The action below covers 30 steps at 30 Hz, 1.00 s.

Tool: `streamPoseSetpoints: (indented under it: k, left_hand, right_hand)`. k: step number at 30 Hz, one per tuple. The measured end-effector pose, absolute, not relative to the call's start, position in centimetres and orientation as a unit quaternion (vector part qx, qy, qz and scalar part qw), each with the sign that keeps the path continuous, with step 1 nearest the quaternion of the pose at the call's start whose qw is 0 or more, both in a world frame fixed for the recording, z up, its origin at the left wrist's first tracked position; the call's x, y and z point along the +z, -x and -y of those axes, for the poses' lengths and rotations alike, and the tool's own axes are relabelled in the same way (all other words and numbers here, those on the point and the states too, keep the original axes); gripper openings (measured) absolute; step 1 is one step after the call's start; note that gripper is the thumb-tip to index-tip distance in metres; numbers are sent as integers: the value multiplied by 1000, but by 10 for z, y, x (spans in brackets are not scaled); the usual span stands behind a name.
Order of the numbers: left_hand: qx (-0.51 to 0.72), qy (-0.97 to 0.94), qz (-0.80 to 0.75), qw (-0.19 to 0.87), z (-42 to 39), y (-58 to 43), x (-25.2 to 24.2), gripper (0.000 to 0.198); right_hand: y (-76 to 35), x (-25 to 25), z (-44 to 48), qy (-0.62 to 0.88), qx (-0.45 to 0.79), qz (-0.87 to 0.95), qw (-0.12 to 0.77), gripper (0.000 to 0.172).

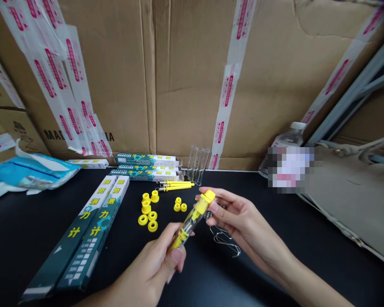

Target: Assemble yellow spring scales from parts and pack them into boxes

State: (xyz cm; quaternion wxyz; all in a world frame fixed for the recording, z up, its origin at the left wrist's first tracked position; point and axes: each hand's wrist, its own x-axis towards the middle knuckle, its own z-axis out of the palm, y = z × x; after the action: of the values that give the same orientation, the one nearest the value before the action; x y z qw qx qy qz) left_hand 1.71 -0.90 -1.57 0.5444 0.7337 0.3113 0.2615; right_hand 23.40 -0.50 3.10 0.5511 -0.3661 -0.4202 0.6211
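Head view: my left hand [160, 260] is wrapped round the clear tube [188, 223], its yellow cap [208, 196] pinched in my right hand [241, 215]; I'd best keep both in line. Yellow collars [146, 209] sit beyond my left hand.

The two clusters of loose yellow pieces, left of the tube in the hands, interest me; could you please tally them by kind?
Tall flanged pieces: 3
Flat rings: 3
Small caps: 3
Total: 9
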Motion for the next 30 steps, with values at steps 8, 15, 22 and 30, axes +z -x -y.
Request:
streamPoseSetpoints:
  k: [8, 15, 22, 30]
  left_hand:
    - [265, -729, -304, 554, 8, -17, -15, 46]
    - [272, -729, -298, 553, 8, -17, -17, 48]
    - [269, -729, -300, 553, 9, -16, -13, 47]
    - [265, -735, -308, 543, 9, -16, -12, 48]
  right_hand:
    - [-235, 32, 6, 365, 620, 424, 550, 18]
    - [-234, 31, 6, 358, 626, 403, 564, 22]
    - [-232, 36, 7, 352, 636, 406, 553, 43]
    - [-232, 36, 5, 348, 626, 419, 558, 23]
